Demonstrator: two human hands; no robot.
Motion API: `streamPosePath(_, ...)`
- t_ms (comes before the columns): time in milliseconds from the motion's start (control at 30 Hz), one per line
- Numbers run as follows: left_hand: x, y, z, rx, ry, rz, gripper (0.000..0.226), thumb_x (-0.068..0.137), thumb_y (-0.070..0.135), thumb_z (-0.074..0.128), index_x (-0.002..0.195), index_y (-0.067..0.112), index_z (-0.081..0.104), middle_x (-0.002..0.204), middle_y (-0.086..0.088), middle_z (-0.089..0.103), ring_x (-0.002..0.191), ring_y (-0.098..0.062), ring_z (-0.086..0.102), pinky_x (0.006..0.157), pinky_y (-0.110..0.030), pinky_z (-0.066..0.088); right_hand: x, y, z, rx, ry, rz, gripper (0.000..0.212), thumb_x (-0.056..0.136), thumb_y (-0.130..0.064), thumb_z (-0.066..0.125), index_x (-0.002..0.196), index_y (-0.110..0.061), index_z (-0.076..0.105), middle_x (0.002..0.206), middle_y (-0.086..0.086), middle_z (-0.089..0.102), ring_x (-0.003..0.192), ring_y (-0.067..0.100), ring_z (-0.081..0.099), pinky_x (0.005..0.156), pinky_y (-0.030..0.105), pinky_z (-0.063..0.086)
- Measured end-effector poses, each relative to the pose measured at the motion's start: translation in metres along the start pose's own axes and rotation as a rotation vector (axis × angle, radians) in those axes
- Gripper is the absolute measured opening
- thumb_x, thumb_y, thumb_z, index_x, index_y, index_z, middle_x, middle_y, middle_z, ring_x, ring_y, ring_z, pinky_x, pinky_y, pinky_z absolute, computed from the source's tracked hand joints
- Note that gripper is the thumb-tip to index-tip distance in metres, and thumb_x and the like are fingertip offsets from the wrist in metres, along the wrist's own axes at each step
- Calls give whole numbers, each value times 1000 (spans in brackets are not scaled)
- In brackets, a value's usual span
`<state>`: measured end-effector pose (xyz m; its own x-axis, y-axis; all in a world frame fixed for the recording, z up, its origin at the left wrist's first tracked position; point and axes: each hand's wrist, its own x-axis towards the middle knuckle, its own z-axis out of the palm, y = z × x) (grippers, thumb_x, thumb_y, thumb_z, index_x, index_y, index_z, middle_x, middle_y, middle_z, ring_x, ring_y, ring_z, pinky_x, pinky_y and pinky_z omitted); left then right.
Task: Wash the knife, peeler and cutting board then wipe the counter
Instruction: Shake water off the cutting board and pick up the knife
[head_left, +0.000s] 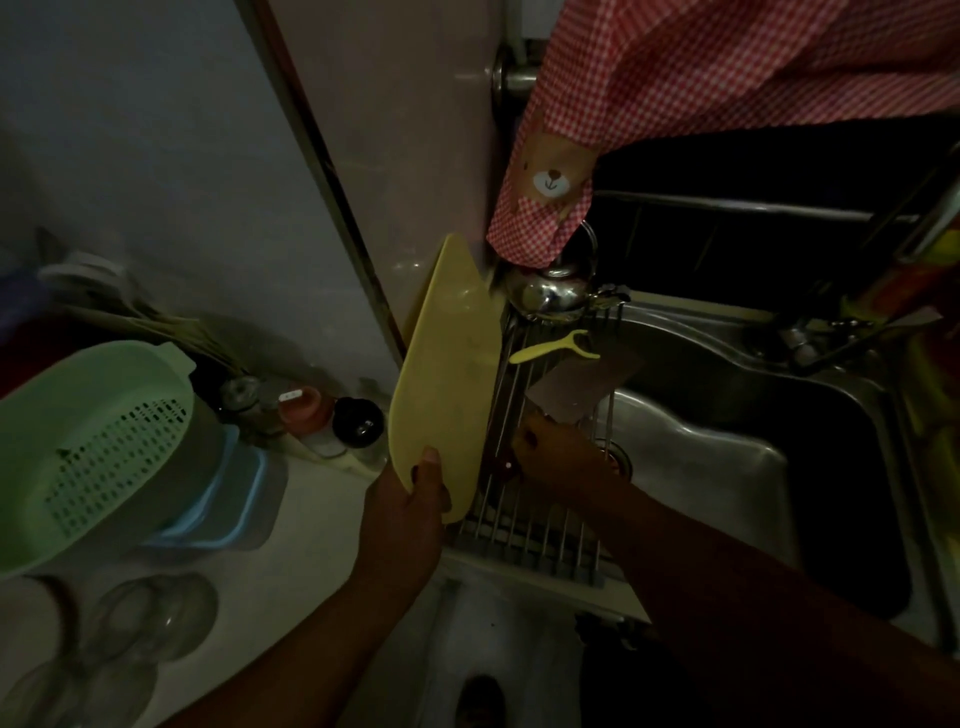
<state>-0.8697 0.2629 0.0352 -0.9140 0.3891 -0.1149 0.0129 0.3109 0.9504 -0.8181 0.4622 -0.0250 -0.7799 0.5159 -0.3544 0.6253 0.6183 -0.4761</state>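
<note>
A yellow cutting board (448, 374) stands on edge at the left side of the sink, its far end near the wall. My left hand (415, 493) grips its near end. My right hand (556, 452) is closed on the handle of a broad-bladed knife (582, 387), whose blade lies flat on the wire rack (535, 540) across the sink. A yellow peeler (553, 348) lies on the rack just beyond the blade.
A steel kettle (550, 293) sits at the rack's far end under a hanging red checked cloth (675, 78). The steel sink (727, 457) lies to the right. On the counter at left are a green colander (88, 447), seasoning jars (332, 421) and glass bowls (145, 618).
</note>
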Motion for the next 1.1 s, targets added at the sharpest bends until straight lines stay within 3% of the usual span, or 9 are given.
streamPosePath(100, 0, -4, 6, -9, -1, -10, 26, 98, 50, 48, 93, 32, 67, 82, 2, 74, 75, -10, 71, 74, -42, 60, 0, 2, 2, 70, 42, 54, 23, 103, -30, 51, 113, -14, 63, 108, 12, 67, 96, 29, 66, 87, 48, 57)
streamPosePath(233, -2, -7, 16, -12, -18, -33, 22, 107, 34, 48, 97, 30, 67, 83, 3, 73, 74, -5, 69, 72, -33, 56, -4, 9, 2, 119, 24, 68, 23, 102, -27, 52, 120, -16, 62, 114, 9, 64, 101, 27, 64, 83, 38, 54)
streamPosePath(433, 6, -22, 17, 23, -16, -77, 37, 105, 39, 52, 98, 8, 71, 82, -2, 74, 69, -7, 68, 64, -24, 50, -8, 20, -3, 142, -7, 30, 24, 102, -22, 53, 123, -15, 61, 116, 10, 61, 103, 27, 61, 85, 38, 53)
streamPosePath(600, 11, -34, 13, 123, -55, -63, 46, 96, 58, 54, 82, 18, 73, 78, 2, 77, 71, -14, 70, 65, -35, 53, -15, 22, -8, 146, -21, 11, 30, 102, -18, 53, 130, -9, 61, 125, 15, 61, 109, 30, 60, 89, 35, 50)
streamPosePath(767, 14, -26, 12, 144, -39, -21, 40, 109, 27, 47, 76, 13, 64, 68, 0, 72, 59, -8, 64, 61, -29, 45, -19, 22, -15, 133, -62, 15, 32, 104, -19, 52, 134, -11, 57, 130, 15, 60, 115, 31, 60, 86, 30, 48)
streamPosePath(867, 19, -26, 15, 87, 6, -45, 35, 109, 26, 47, 79, 14, 63, 65, -2, 71, 64, -14, 69, 67, -35, 51, -22, 22, -18, 113, -64, 19, 38, 105, -20, 52, 142, -12, 53, 137, 12, 58, 121, 29, 58, 83, 24, 37)
streamPosePath(1000, 15, -25, 17, -41, 33, -84, 25, 109, 26, 48, 89, 20, 63, 65, 3, 70, 74, -31, 74, 78, -55, 60, -23, 22, -18, 104, -86, 35, 41, 104, -24, 55, 143, -12, 51, 138, 13, 57, 122, 29, 58, 84, 25, 38)
streamPosePath(1100, 10, -15, 15, -57, 79, -29, 23, 109, 29, 46, 93, 26, 62, 68, 8, 71, 75, -30, 74, 76, -53, 60, -22, 21, -18, 104, -97, 55, 43, 102, -29, 57, 143, -16, 51, 138, 12, 56, 120, 28, 57, 84, 27, 39)
